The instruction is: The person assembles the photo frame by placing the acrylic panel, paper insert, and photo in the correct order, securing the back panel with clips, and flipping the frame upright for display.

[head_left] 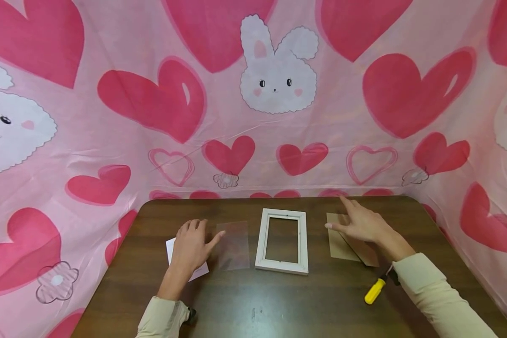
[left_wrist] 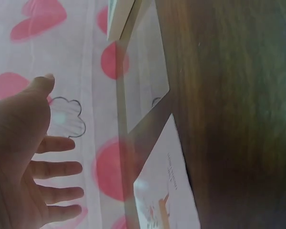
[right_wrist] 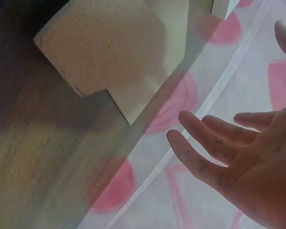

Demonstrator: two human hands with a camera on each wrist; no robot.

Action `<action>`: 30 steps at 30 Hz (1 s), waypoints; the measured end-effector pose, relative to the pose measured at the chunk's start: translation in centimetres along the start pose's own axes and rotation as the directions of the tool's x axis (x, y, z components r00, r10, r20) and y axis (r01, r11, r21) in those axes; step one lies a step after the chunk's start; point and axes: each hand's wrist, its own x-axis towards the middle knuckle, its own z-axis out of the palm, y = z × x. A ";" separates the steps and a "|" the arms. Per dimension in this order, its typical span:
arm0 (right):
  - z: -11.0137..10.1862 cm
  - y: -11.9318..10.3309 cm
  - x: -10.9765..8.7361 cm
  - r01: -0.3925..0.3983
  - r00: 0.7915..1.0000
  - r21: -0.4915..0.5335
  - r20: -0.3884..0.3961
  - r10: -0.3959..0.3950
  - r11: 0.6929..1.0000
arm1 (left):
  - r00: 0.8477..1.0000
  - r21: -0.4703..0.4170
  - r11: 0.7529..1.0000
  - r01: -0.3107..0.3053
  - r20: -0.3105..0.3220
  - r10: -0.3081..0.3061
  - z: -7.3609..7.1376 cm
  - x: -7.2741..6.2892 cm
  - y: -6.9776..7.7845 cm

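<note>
My left hand (head_left: 191, 246) hovers over a white printed card (head_left: 200, 271) on the table's left side, fingers spread and holding nothing. In the left wrist view, the card (left_wrist: 164, 191) shows small print and part of a picture. Between that hand and the white picture frame (head_left: 260, 244) lies a clear sheet (head_left: 233, 246). The frame is flat, with bare tabletop showing through its opening. Over on the right, my right hand (head_left: 363, 225) is stretched out above a brown backing board (head_left: 342, 244), its palm bare. Another brown piece (right_wrist: 100, 47) overlaps the board in the right wrist view.
A screwdriver (head_left: 375, 291) with a yellow handle lies near my right forearm, its shaft partly hidden by the sleeve. The dark wooden table (head_left: 253, 305) meets a pink heart-and-bunny cloth (head_left: 274, 126) along its back and sides.
</note>
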 end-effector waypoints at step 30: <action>3.6 -3.0 -0.1 0.199 0.978 0.150 0.041 -0.207 0.969 | 0.991 -0.403 0.913 0.066 0.136 -0.011 2.5 0.4 6.3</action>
